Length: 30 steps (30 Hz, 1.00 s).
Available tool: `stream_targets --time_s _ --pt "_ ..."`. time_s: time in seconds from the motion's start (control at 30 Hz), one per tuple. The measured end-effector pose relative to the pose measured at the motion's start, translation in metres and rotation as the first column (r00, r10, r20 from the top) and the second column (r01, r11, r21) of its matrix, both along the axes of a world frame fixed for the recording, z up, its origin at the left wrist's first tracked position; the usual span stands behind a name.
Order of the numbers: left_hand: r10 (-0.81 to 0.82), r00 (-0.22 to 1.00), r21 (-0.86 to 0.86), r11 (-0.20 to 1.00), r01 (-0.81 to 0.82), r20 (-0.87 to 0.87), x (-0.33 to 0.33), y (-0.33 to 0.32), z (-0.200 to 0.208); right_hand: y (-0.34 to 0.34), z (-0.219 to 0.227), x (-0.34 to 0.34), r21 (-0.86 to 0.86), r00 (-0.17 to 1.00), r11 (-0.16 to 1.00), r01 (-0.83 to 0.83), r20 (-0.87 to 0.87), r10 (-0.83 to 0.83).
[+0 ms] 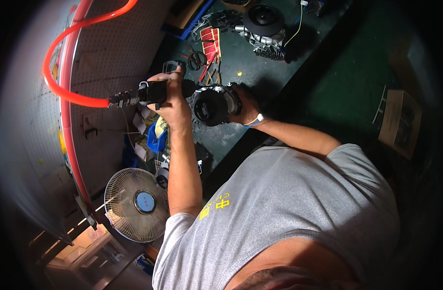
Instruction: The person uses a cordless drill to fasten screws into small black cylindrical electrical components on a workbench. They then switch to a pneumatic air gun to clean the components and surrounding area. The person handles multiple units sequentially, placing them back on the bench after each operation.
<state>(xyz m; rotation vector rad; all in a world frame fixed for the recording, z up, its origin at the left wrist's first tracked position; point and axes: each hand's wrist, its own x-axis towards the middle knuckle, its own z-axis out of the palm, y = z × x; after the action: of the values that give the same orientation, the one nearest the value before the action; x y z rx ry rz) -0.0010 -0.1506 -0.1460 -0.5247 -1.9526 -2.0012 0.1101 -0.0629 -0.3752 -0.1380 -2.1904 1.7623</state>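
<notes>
My left hand (171,99) is wrapped round a black air screwdriver (156,93), with a coiled orange air hose (67,93) joined to its back end. The tool lies roughly level, its front end pointing right at a motor unit (209,107) with a round black cover and silvery metal body. Whether the tip touches the unit I cannot tell. My right hand (246,107) grips the unit's right side, its fingers partly hidden in shadow. A thin band circles the right wrist.
A similar motor unit (264,21) stands farther back on the green bench (231,140). Red-handled pliers (207,68) and a red label sheet (210,41) lie beyond my hands. At left are a blue bin (156,140) and a fan (137,205); at right, a cardboard box (400,123).
</notes>
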Motion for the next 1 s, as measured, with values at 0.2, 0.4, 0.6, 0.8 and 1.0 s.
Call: stream_targets --time_s 0.2,0.4,0.6,0.8,1.0 --pt "-0.002 1.0 0.025 1.0 0.003 -0.031 0.001 0.005 0.006 -0.005 -0.004 -0.003 0.017 0.998 0.999 0.038 -0.059 -0.037" --pt "-0.06 0.997 0.057 0.996 0.064 -0.058 -0.005 -0.005 0.003 -0.008 -0.016 -0.01 -0.017 0.996 1.0 -0.005 -0.084 0.004" --pt "0.033 0.987 -0.003 0.999 -0.034 -0.156 -0.003 -0.023 0.013 -0.005 0.034 0.001 -0.235 0.986 0.957 -0.168 -0.031 0.166" --pt "0.145 0.944 -0.134 0.972 -0.191 -0.296 0.017 -0.061 0.048 0.001 -0.008 -0.001 -0.091 0.985 0.983 -0.16 0.043 0.165" --pt "0.108 0.994 0.063 0.992 -0.109 0.021 0.083 -0.093 0.032 -0.002 -0.024 -0.003 -0.063 0.976 0.975 -0.211 0.032 0.213"
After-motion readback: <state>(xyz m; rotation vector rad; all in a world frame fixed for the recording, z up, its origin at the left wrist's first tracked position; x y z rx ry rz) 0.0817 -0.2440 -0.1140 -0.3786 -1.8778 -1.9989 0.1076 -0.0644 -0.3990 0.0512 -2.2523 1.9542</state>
